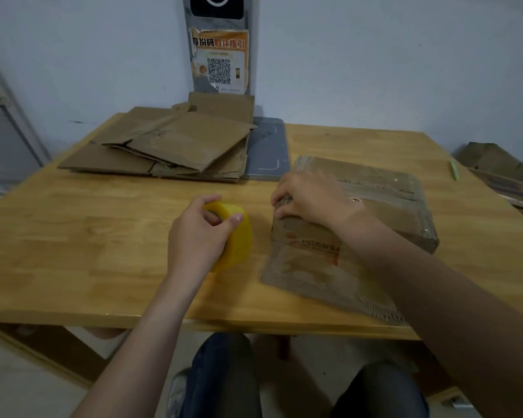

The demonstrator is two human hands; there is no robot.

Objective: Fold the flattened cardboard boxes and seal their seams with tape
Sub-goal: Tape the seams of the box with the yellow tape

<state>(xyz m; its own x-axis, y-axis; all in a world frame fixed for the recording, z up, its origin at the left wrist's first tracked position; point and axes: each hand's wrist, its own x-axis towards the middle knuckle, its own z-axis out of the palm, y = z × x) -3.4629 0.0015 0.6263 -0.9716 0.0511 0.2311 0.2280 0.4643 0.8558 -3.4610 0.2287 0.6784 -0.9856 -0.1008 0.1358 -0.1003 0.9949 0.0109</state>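
A folded cardboard box (384,200) stands on the right of the wooden table (73,236), its top covered with clear tape and one flap lying flat toward me. My right hand (308,200) rests on the box's left top edge, fingers curled over the edge and pressing there. My left hand (200,236) grips a yellow roll of tape (239,236) just left of the box, thumb and fingers curled round it. A pile of flattened cardboard boxes (169,143) lies at the table's far left.
A grey scale-like device (269,149) with a QR-code poster on its post stands at the back centre against the wall. A green pen (453,169) lies at the table's right edge. More cardboard (492,164) sits off the table to the right. My knees are below the front edge.
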